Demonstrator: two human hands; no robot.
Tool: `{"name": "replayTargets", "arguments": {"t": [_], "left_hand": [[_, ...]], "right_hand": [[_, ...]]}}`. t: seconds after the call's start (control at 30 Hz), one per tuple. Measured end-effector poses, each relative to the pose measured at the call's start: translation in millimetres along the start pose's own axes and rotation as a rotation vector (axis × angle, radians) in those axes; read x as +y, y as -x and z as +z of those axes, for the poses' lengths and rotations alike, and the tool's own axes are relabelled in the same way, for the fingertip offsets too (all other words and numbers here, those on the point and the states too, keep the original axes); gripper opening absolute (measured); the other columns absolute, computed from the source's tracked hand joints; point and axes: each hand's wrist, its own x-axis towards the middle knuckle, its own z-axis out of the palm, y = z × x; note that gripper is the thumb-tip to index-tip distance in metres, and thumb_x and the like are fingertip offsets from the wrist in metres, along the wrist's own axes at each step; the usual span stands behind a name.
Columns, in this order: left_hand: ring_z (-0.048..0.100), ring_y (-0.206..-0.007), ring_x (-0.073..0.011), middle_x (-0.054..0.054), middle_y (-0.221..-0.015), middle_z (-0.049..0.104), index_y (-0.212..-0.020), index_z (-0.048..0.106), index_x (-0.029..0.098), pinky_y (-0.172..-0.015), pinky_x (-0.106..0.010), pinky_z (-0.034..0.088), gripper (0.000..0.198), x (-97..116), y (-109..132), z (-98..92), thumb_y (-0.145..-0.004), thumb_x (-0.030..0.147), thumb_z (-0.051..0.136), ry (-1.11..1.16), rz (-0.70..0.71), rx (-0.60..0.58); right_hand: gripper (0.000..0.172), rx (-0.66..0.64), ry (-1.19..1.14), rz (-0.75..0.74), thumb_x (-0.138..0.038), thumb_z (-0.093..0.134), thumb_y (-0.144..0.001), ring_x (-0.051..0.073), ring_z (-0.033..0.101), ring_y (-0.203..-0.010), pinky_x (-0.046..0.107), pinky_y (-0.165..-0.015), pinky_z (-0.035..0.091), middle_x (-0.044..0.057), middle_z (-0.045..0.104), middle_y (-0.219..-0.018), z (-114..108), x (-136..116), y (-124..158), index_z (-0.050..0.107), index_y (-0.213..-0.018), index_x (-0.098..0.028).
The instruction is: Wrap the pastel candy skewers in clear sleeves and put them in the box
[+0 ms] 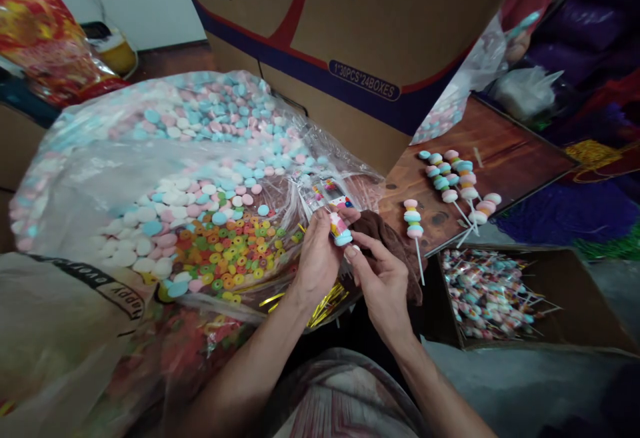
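1. Closest in is the patterned top (345, 398) of whoever's wearing the camera, with both bare forearms reaching forward from it.
2. Left hand (317, 255): thumb and fingers are wrapped around a short candy stack (341, 230) in pink, yellow, white and blue. That stack is right in the middle, between the two hands, tilted with its blue end toward the right hand.
3. Right hand (384, 278): thumb and index are pinched together on a small pale sweet (352, 251), just beside the blue end. Can't really tell what the other fingers are doing.
4. Under and around the hands: shiny gold strips (327, 305), a bunched brown cloth (383, 231) and, just past the left fingers, some printed packets (327, 191).
5. Off to the left, fruit-coloured gummy rings (235, 251) lie next to loads of pastel discs (135, 225) in a big clear plastic bag (97, 165).
6. Over on the right, an open cardboard box (590, 298) has a pile of wrapped candy sticks (487, 295) in it. Beyond it, several bare candy skewers (414, 218) sit on the wooden tabletop (520, 158), one apart from the bunch.
7. Furthest back, a huge printed carton (300, 68) looms over everything.
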Motion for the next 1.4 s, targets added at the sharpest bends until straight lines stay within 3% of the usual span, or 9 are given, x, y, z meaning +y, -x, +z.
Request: {"name": "replayTargets", "arguments": {"t": [0.07, 0.17, 0.3, 0.37, 0.53, 0.73, 0.9, 1.1, 1.4], "left_hand": [[0.066, -0.103, -0.0195, -0.006, -0.096, 0.073, -0.088, 0.065, 0.018, -0.090, -0.031, 0.049, 0.027, 0, 2, 0.6, -0.094, 0.041, 0.053, -0.003, 0.009, 0.008], [0.065, -0.107, -0.0198, -0.007, -0.098, 0.073, -0.089, 0.067, 0.018, -0.091, -0.031, 0.049, 0.029, -1, 2, 0.7, -0.096, 0.041, 0.049, -0.004, 0.004, 0.001], [0.066, -0.106, -0.0208, -0.007, -0.100, 0.073, -0.090, 0.067, 0.019, -0.091, -0.032, 0.049, 0.027, -4, 1, -0.9, -0.094, 0.041, 0.052, 0.041, -0.027, -0.016], [0.066, -0.106, -0.0213, -0.007, -0.102, 0.073, -0.091, 0.068, 0.019, -0.090, -0.033, 0.050, 0.028, -4, 1, -1.0, -0.095, 0.041, 0.051, 0.067, -0.045, -0.030], [0.065, -0.109, -0.0245, -0.013, -0.104, 0.073, -0.093, 0.069, 0.016, -0.088, -0.035, 0.052, 0.043, 0, 3, 3.3, -0.097, 0.048, 0.041, 0.034, -0.107, -0.039], [0.062, -0.115, -0.0224, -0.011, -0.105, 0.072, -0.091, 0.070, 0.016, -0.094, -0.033, 0.049, 0.047, -1, 2, 5.1, -0.101, 0.043, 0.033, 0.020, -0.059, -0.051], [0.061, -0.117, -0.0232, -0.011, -0.107, 0.071, -0.090, 0.069, 0.016, -0.097, -0.035, 0.047, 0.046, -5, 0, 2.4, -0.100, 0.045, 0.034, 0.060, -0.072, -0.034], [0.062, -0.116, -0.0251, -0.011, -0.106, 0.071, -0.091, 0.068, 0.017, -0.098, -0.037, 0.047, 0.043, -6, 1, 3.3, -0.097, 0.049, 0.041, 0.056, -0.096, 0.032], [0.066, -0.109, -0.0231, -0.008, -0.100, 0.072, -0.093, 0.065, 0.019, -0.094, -0.036, 0.049, 0.030, -5, 3, 2.6, -0.092, 0.047, 0.054, 0.043, -0.105, -0.025]], "right_hand": [[0.023, 0.048, 0.117, -0.173, -0.026, 0.064, -0.088, 0.013, 0.058, -0.070, 0.026, -0.060, 0.050, 0.006, 0.065, -0.096, 1, 2, 1, 0.072, -0.108, -0.020], [0.024, 0.108, 0.276, -0.415, -0.018, 0.061, -0.089, 0.017, 0.063, -0.086, 0.030, -0.070, 0.054, 0.008, 0.064, -0.101, 4, 6, 2, 0.072, -0.110, -0.022], [0.028, 0.138, 0.412, -0.576, -0.013, 0.058, -0.090, 0.018, 0.064, -0.092, 0.031, -0.074, 0.055, 0.010, 0.063, -0.101, 5, 9, 0, 0.071, -0.114, -0.021], [0.026, 0.130, 0.412, -0.560, -0.014, 0.058, -0.091, 0.018, 0.064, -0.093, 0.031, -0.076, 0.055, 0.010, 0.063, -0.102, 4, 8, -2, 0.070, -0.113, -0.020], [0.025, 0.066, 0.250, -0.325, -0.022, 0.059, -0.092, 0.016, 0.064, -0.087, 0.030, -0.074, 0.055, 0.007, 0.066, -0.103, 1, 3, -3, 0.065, -0.116, -0.020], [0.022, 0.037, 0.158, -0.196, -0.025, 0.058, -0.092, 0.020, 0.064, -0.097, 0.034, -0.081, 0.055, 0.007, 0.068, -0.104, 1, 0, -3, 0.068, -0.111, -0.019], [0.018, 0.085, 0.240, -0.362, -0.019, 0.060, -0.090, 0.017, 0.064, -0.087, 0.030, -0.072, 0.055, 0.006, 0.065, -0.099, 2, 3, -3, 0.070, -0.106, -0.021], [0.027, 0.156, 0.404, -0.583, -0.013, 0.058, -0.090, 0.017, 0.064, -0.089, 0.031, -0.074, 0.056, 0.008, 0.063, -0.101, 4, 10, -1, 0.070, -0.112, -0.023], [0.026, 0.096, 0.367, -0.473, -0.017, 0.056, -0.092, 0.018, 0.062, -0.090, 0.034, -0.078, 0.055, 0.007, 0.062, -0.097, -1, 6, -7, 0.071, -0.113, -0.023]]}}
